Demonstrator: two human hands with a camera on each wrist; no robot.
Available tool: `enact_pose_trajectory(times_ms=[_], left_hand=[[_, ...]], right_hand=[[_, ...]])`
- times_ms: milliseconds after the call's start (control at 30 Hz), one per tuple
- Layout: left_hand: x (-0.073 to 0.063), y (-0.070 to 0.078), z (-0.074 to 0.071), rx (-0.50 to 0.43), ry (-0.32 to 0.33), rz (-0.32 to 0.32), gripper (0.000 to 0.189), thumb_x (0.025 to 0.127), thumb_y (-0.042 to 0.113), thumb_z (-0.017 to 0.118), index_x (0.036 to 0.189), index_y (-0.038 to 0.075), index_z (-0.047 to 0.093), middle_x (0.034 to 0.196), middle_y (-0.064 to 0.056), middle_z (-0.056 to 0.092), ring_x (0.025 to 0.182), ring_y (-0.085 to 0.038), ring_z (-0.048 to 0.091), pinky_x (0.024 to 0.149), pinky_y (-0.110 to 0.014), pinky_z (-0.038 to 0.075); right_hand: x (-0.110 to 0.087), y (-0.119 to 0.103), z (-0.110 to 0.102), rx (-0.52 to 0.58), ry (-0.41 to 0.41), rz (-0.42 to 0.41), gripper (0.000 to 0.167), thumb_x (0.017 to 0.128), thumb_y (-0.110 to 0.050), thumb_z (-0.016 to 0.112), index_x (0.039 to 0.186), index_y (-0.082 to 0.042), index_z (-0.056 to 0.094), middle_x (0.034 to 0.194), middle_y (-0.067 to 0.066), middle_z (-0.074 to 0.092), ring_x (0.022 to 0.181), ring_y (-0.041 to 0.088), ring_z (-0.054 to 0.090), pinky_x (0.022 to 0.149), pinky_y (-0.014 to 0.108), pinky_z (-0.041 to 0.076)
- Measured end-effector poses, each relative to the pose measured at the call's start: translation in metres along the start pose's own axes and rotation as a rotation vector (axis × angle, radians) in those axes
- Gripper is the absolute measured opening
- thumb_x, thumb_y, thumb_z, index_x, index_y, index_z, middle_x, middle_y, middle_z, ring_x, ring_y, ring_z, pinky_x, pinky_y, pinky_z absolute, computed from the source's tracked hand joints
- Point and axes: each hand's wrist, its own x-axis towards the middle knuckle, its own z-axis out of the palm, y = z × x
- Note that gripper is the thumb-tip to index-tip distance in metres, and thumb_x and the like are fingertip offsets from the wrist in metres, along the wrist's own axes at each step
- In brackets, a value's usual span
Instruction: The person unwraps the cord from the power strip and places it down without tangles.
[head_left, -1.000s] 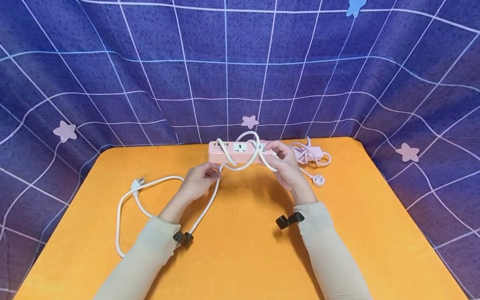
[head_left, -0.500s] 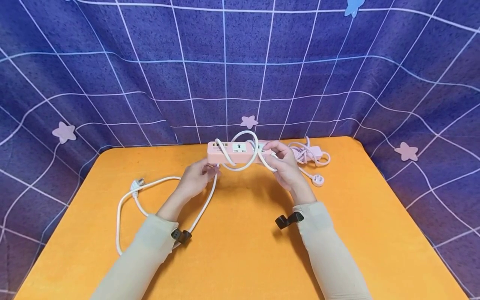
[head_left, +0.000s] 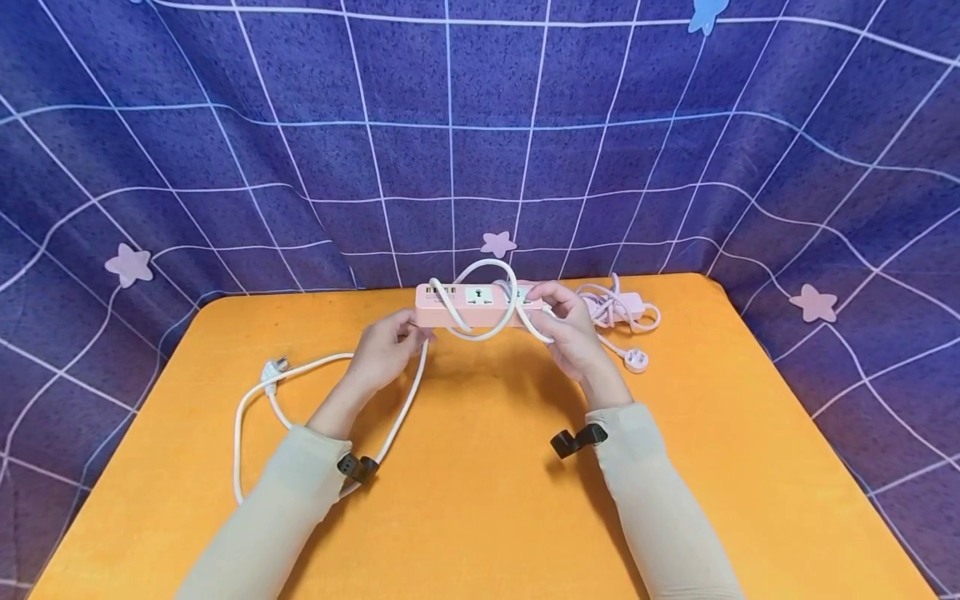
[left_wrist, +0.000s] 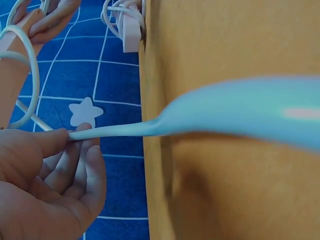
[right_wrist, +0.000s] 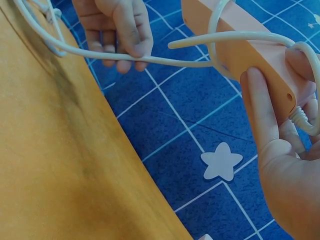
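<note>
A pink power strip [head_left: 442, 315] with sockets and USB ports is held up over the far part of the table by my right hand [head_left: 576, 333], which grips its right end, thumb on the near side. Its white cord [head_left: 487, 265] leaves that end, as the right wrist view shows, and loops loosely around the strip. My left hand [head_left: 384, 354], at the strip's left end, pinches the cord [left_wrist: 115, 131] between thumb and fingers. From there the cord runs down to the table, curving left to a white plug [head_left: 272, 375].
Behind my right hand lies a second, pale pink power strip [head_left: 633, 307] with its cord bundled around it and a round plug [head_left: 636, 361] in front. The orange table [head_left: 480, 500] ends at a blue gridded curtain [head_left: 390, 158] with star shapes.
My left hand has slid a little to the left, drawing the cord with it, and now overlaps the strip's left end. The loop above the strip has widened slightly leftward; my right hand stays nearly still.
</note>
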Motion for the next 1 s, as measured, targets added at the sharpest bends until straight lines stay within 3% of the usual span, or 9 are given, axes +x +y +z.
enact_pose_trajectory(times_ms=[200, 400, 600, 833, 1000], left_hand=[[0.003, 0.001, -0.006, 0.007, 0.022, -0.005, 0.014, 0.106, 0.015, 0.062, 0.114, 0.009, 0.072, 0.105, -0.013, 0.08, 0.088, -0.023, 0.073, 0.075, -0.024, 0.053], [0.006, 0.008, -0.015, 0.026, 0.056, 0.004, 0.018, 0.107, 0.014, 0.062, 0.119, 0.006, 0.072, 0.1, -0.012, 0.078, 0.089, -0.029, 0.073, 0.078, -0.024, 0.055], [0.009, 0.015, -0.025, 0.056, 0.079, 0.023, 0.021, 0.108, 0.019, 0.062, 0.123, 0.009, 0.072, 0.099, -0.01, 0.077, 0.09, -0.026, 0.073, 0.082, -0.029, 0.054], [0.014, 0.02, -0.033, 0.063, 0.114, 0.059, 0.021, 0.107, 0.022, 0.066, 0.121, 0.009, 0.073, 0.099, -0.019, 0.075, 0.087, -0.027, 0.07, 0.078, -0.027, 0.05], [0.017, 0.023, -0.038, 0.076, 0.126, 0.092, 0.022, 0.107, 0.024, 0.067, 0.12, 0.008, 0.074, 0.097, -0.014, 0.077, 0.083, -0.019, 0.068, 0.075, -0.023, 0.049]], right_hand=[[0.0, 0.001, 0.0, -0.001, 0.0, -0.002, 0.032, 0.089, 0.015, 0.059, 0.097, -0.013, 0.072, 0.102, 0.003, 0.065, 0.085, 0.012, 0.064, 0.076, 0.022, 0.061], [0.001, 0.002, -0.001, 0.005, -0.009, -0.01, 0.033, 0.089, 0.017, 0.058, 0.098, -0.012, 0.073, 0.102, 0.003, 0.066, 0.087, 0.013, 0.064, 0.078, 0.025, 0.062], [0.001, 0.002, -0.001, 0.011, -0.019, -0.012, 0.035, 0.089, 0.018, 0.056, 0.098, -0.012, 0.072, 0.101, 0.003, 0.066, 0.089, 0.013, 0.065, 0.08, 0.028, 0.063], [0.001, 0.0, 0.0, 0.027, -0.032, -0.008, 0.032, 0.089, 0.016, 0.058, 0.099, -0.011, 0.071, 0.102, 0.005, 0.067, 0.089, 0.016, 0.069, 0.085, 0.034, 0.064], [0.0, 0.0, -0.001, 0.026, -0.032, -0.008, 0.032, 0.089, 0.016, 0.058, 0.099, -0.011, 0.072, 0.103, 0.005, 0.067, 0.091, 0.017, 0.07, 0.085, 0.035, 0.064]])
